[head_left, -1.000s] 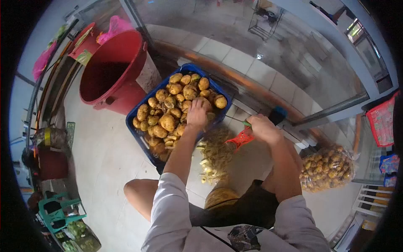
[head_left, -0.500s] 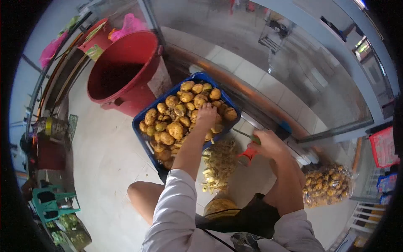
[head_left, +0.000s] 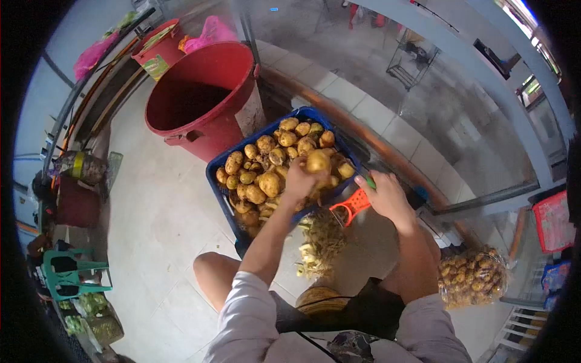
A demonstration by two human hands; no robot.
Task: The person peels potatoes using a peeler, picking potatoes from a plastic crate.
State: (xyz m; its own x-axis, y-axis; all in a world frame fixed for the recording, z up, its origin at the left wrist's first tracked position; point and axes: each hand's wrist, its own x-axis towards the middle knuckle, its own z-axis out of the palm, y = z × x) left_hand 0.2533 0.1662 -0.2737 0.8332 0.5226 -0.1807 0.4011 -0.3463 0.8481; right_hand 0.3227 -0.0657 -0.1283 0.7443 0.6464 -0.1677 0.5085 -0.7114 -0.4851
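My left hand (head_left: 298, 181) is closed on a potato (head_left: 318, 161) just above the blue crate (head_left: 221, 192). Many more potatoes (head_left: 255, 193) with brown skins fill that crate. To its right, my right hand (head_left: 389, 196) grips an orange peeler (head_left: 351, 207), its head pointing down and left. A green handle (head_left: 370, 181) also sticks out of this hand; in the earlier view it has a thin knife blade. Below the crate, between my legs, lies a heap of peelings (head_left: 321, 239) on the floor.
A large red bin (head_left: 200, 130) stands behind the crate on the left. A clear bag of potatoes (head_left: 474, 275) rests at my right. Glass panels in a frame (head_left: 484, 206) border the right side. A green plastic stool (head_left: 75, 275) is at far left.
My left hand has lifted a potato from the pile. My right hand has turned, so the peeler now shows more fully and the knife blade no longer shows. The view has shifted slightly.
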